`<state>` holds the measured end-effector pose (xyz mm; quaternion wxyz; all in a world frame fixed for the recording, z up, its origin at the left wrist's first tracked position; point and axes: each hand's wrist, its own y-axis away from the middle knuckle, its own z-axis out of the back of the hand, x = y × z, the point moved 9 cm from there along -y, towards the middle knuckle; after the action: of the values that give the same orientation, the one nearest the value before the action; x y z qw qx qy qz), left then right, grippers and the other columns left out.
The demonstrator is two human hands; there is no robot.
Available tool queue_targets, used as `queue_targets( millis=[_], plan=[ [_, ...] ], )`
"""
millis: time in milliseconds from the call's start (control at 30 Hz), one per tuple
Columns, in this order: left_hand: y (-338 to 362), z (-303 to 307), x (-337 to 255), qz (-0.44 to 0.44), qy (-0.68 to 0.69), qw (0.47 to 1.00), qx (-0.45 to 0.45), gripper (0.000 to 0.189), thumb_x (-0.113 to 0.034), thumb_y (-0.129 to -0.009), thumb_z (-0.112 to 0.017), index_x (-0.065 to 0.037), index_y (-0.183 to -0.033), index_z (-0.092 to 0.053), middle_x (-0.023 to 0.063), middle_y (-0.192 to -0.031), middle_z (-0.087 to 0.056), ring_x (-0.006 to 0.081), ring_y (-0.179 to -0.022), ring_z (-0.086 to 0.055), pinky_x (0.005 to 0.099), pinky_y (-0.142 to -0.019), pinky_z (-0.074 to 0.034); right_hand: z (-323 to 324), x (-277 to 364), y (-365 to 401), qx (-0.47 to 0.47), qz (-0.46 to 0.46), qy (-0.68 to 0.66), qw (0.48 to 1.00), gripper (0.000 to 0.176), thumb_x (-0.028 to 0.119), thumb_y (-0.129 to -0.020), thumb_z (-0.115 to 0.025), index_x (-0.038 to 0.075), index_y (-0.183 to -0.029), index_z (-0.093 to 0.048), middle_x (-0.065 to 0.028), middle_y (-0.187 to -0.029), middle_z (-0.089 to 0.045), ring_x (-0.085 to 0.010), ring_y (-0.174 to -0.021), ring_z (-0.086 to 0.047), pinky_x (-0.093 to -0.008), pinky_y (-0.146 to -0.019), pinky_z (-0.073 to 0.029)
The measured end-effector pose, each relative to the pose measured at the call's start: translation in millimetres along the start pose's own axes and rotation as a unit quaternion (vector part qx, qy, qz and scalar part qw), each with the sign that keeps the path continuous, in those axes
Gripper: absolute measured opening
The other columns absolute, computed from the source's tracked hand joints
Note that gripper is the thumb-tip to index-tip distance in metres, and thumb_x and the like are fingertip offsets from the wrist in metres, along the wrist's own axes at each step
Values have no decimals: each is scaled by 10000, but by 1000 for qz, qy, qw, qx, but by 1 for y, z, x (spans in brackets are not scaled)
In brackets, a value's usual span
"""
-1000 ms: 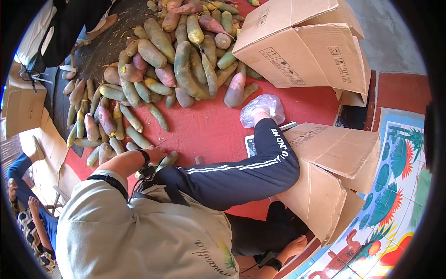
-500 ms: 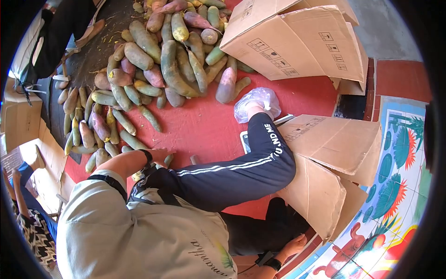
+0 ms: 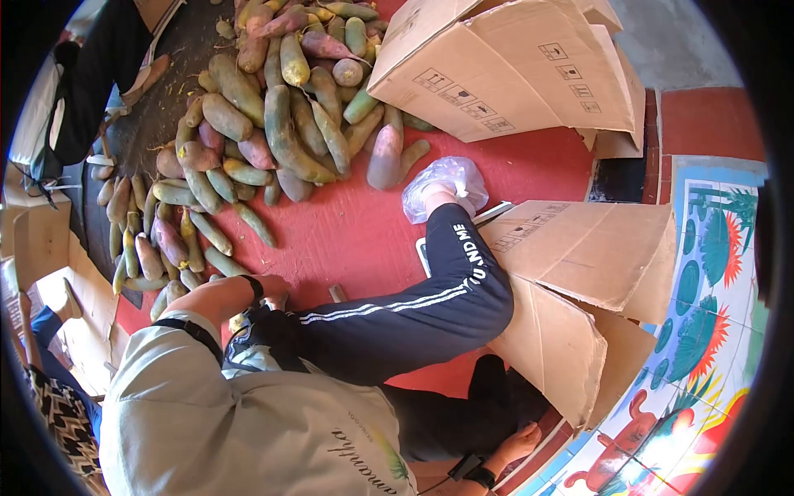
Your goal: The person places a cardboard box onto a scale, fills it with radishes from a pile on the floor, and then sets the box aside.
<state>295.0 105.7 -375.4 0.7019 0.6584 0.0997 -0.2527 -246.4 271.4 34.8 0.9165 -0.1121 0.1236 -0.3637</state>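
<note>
Long green and pinkish-red root vegetables, which look like radishes (image 3: 289, 140), lie in a large heap on the red floor (image 3: 347, 223). Beside my raised knee, my left hand (image 3: 276, 289) is curled around what seems to be a green radish (image 3: 236, 322); only its pale end shows, the rest hidden by hand and leg. Low on the right, my right hand (image 3: 518, 444) rests against the dark cloth around my other foot (image 3: 523, 400), its fingers bent together. What it grips there is too small to make out. A clear plastic bag (image 3: 463, 183) wraps my stretched-out foot.
One open cardboard box (image 3: 496, 83) stands at the upper right, and a second box (image 3: 571, 256) is beside my leg. A flat pale-edged device (image 3: 423, 255) lies partly under my leg. Other people sit or stand at the left, near more cardboard (image 3: 41, 240).
The whole view has shifted slightly, moving the heap and boxes left. A green radish end seen by my left hand earlier is now hidden. My right hand stays by the foot.
</note>
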Motion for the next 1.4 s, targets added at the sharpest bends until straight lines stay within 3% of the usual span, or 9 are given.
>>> queue_targets(
  millis=[67,400,633,733,833,967,1067,1133,1400],
  plan=[
    [-1,-10,9,-8,7,999,53,632,-313,-543,-790,-85,-1079,-546,154,-983,-613,341,-949,-573,413,-754,-483,-2,-1,3,2,-3,-1,1000,313,194,-926,-432,-64,-851,-593,-209,-825,-595,-366,-751,-563,-428,-685,-454],
    [100,123,58,130,21,918,-373,595,-276,-594,-762,-52,-1074,-490,153,-952,-593,324,-911,-580,406,-785,-473,0,4,2,-21,26,-41,999,293,164,-931,-416,-65,-822,-561,-207,-776,-533,-366,-740,-522,-428,-662,-428],
    [160,195,76,123,48,873,-469,500,-181,-626,-730,-60,-1064,-523,168,-1065,-544,348,-964,-535,394,-847,-437,0,0,4,-27,8,-51,998,293,169,-929,-417,-66,-838,-566,-207,-785,-540,-369,-742,-525,-428,-668,-430],
    [211,192,78,116,54,645,-754,504,-12,-659,-619,-45,-1142,-478,168,-1135,-491,349,-1025,-498,408,-891,-416,-4,-6,7,-29,16,-45,998,296,172,-929,-417,-66,-837,-566,-208,-792,-544,-371,-743,-527,-432,-665,-429],
    [179,158,67,141,-4,701,-699,477,-60,-677,-575,-83,-1145,-485,162,-1104,-499,343,-1015,-504,407,-856,-429,-1,-4,7,-32,11,-56,998,295,172,-927,-419,-66,-839,-569,-214,-796,-545,-374,-748,-528,-436,-668,-430],
    [55,59,51,46,-42,950,-307,534,-151,-701,-572,-97,-1222,-467,159,-1175,-494,326,-1081,-498,401,-880,-431,0,2,4,-23,2,-53,998,296,176,-925,-421,-65,-840,-571,-221,-795,-543,-380,-746,-525,-440,-667,-430],
    [28,25,29,-2,-114,956,-271,522,-166,-700,-587,-116,-1211,-492,159,-1213,-477,324,-1092,-501,418,-870,-447,6,6,5,-23,0,-46,999,300,182,-923,-422,-66,-844,-572,-222,-793,-544,-382,-737,-526,-444,-662,-433],
    [17,-5,28,30,-96,993,-68,505,-175,-692,-611,-123,-1186,-518,128,-1221,-470,317,-1080,-511,434,-842,-465,4,5,5,-20,-9,-57,998,300,185,-921,-424,-63,-841,-571,-218,-797,-547,-380,-732,-530,-445,-657,-434],
    [-4,-10,29,8,-276,956,-96,470,-196,-638,-717,-116,-1086,-601,89,-1080,-552,280,-1055,-529,389,-807,-488,2,2,5,-31,-13,-38,999,295,200,-922,-443,-36,-834,-596,-181,-808,-594,-352,-735,-571,-424,-652,-455]
  ],
)
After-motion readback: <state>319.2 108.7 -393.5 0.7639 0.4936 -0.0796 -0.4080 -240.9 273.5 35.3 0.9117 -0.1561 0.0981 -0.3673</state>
